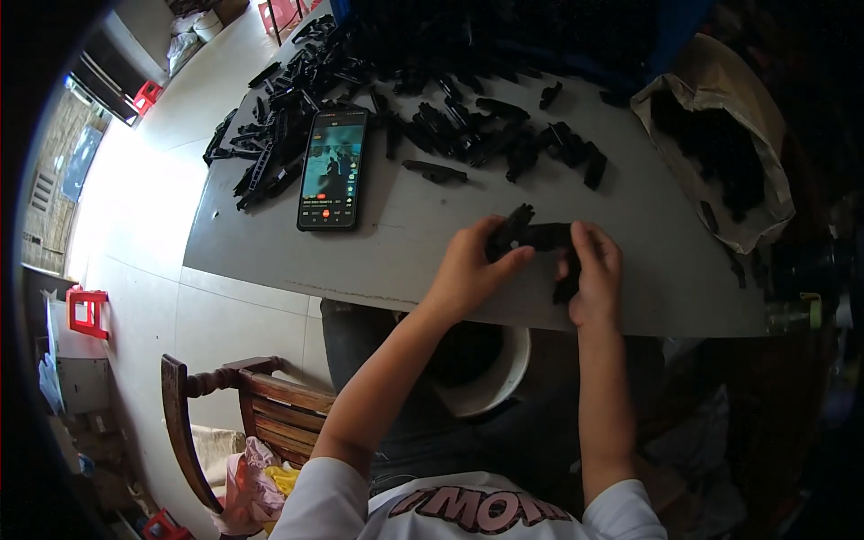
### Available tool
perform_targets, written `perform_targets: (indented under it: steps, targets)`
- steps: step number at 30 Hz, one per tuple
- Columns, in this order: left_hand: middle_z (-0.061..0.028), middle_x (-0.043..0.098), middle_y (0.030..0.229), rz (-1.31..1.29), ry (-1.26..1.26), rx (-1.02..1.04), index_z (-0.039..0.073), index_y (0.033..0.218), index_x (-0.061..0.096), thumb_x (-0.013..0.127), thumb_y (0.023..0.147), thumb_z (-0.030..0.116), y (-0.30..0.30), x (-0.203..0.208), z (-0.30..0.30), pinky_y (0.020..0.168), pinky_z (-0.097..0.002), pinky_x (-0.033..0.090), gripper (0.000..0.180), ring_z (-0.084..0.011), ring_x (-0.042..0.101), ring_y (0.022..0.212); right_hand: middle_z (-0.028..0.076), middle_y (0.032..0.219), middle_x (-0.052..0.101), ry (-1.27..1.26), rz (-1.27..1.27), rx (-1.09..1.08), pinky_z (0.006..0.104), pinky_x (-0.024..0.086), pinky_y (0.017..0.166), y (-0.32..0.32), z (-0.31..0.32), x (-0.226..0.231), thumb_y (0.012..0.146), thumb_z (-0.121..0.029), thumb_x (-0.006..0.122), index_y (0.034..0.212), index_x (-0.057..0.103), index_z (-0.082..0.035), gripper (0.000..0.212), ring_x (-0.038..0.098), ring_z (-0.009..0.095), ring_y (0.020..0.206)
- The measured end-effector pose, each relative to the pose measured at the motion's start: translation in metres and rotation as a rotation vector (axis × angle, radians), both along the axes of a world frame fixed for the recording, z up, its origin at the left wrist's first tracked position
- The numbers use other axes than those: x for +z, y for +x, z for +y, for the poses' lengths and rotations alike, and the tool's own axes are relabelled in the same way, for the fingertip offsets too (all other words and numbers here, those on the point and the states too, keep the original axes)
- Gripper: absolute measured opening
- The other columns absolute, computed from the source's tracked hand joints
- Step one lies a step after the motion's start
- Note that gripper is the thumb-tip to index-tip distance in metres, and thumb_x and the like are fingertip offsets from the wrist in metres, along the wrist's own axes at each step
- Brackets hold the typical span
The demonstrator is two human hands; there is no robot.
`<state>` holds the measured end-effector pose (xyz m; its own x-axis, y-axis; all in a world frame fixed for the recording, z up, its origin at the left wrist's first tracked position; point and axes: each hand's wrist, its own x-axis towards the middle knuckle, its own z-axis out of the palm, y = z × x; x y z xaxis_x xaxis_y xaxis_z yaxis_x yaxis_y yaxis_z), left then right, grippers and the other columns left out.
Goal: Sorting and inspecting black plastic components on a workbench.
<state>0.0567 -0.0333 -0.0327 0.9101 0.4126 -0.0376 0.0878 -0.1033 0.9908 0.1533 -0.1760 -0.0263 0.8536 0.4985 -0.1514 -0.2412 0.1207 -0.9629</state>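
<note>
Just above the near edge of the grey table, my left hand [470,265] is closed around a black plastic part [511,230]. My right hand [598,281], with bent fingers, grips another dark plastic part [564,286]. A black length [547,236] spans the gap between the hands; whether it belongs to either part cannot be made out. Beyond them lies a loose black plastic piece [436,172], and farther back several similar parts [477,135] form a scattered heap. A phone [332,171] with a lit screen lies left of the hands.
A pale sack [765,211] with dark contents stands at the right of the table [261,247]. Below the near edge, a white bucket [508,378] sits by my legs. To the left are a wooden chair [288,409] with cloths and a red stool [87,312].
</note>
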Motion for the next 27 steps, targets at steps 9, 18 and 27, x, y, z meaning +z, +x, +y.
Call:
perform_targets:
  steps: [9, 18, 27]
  targets:
    - [-0.0163, 0.058, 0.089, -0.05, 0.21, -0.067, -0.002, 0.119, 0.042, 0.066, 0.083, 0.025, -0.022, 0.016, -0.013, 0.073, -0.0336, 0.045, 0.051, -0.0245, 0.057, 0.083, 0.0, 0.068, 0.052, 0.03, -0.187, -0.004, 0.022, 0.036, 0.05, -0.014, -0.024, 0.015, 0.088, -0.022, 0.06, 0.084, 0.055, -0.003, 0.02, 0.046, 0.007, 0.055]
    - [-0.0156, 0.06, 0.079, 0.023, -0.048, -0.398, -0.003, 0.122, 0.04, 0.058, 0.086, 0.014, -0.045, 0.022, -0.042, 0.061, -0.0296, 0.047, 0.043, -0.0214, 0.062, 0.068, 0.001, 0.079, 0.057, -0.134, -0.449, -0.017, 0.0234, 0.044, 0.069, -0.058, -0.04, 0.024, 0.072, -0.02, 0.075, 0.102, 0.056, -0.001, 0.04, 0.054, 0.012, 0.073]
    - [-0.021, 0.058, 0.081, -0.028, 0.041, -0.28, -0.001, 0.108, 0.052, 0.061, 0.082, 0.014, -0.052, 0.016, -0.053, 0.065, -0.0391, 0.046, 0.032, -0.0396, 0.058, 0.077, -0.001, 0.079, 0.054, -0.121, -0.042, 0.265, 0.0194, 0.04, 0.058, -0.049, -0.053, 0.004, 0.079, -0.028, 0.071, 0.096, 0.054, -0.003, 0.035, 0.05, 0.006, 0.065]
